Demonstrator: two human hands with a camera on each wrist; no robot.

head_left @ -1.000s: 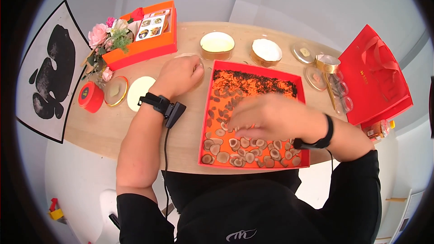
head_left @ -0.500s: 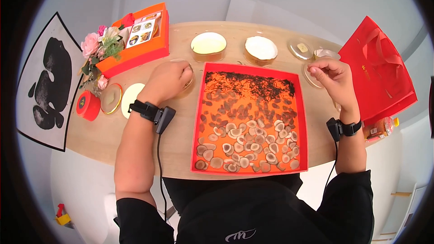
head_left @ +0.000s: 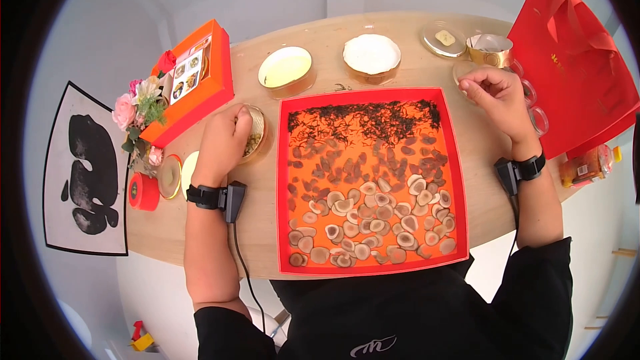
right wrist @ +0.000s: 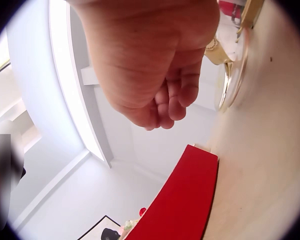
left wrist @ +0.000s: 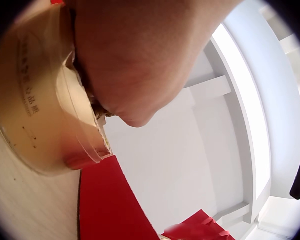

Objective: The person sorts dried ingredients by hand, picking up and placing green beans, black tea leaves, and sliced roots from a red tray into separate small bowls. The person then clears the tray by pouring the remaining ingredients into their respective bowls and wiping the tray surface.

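Note:
Curled at the edge of a gold tub with small greenish pieces, my left hand has its fingertips hidden; the left wrist view shows the hand over the tub's rim. My right hand is raised right of the red tray, fingers curled and thumb near the index finger, nothing visible between them. The right wrist view shows that hand with bent fingers. Inside the tray lie dark shreds along the back, brown flakes across the middle and pale round slices in front.
Behind the tray stand a tub with a yellow top and one with a white top. An orange box with flowers is at left, beside a red jar. At right are a gold ring-shaped tub, a red bag and a bottle.
My right hand has moved from over the tray's slices to its right side, uncovering them. My left hand remains at the gold tub. The head view has shifted.

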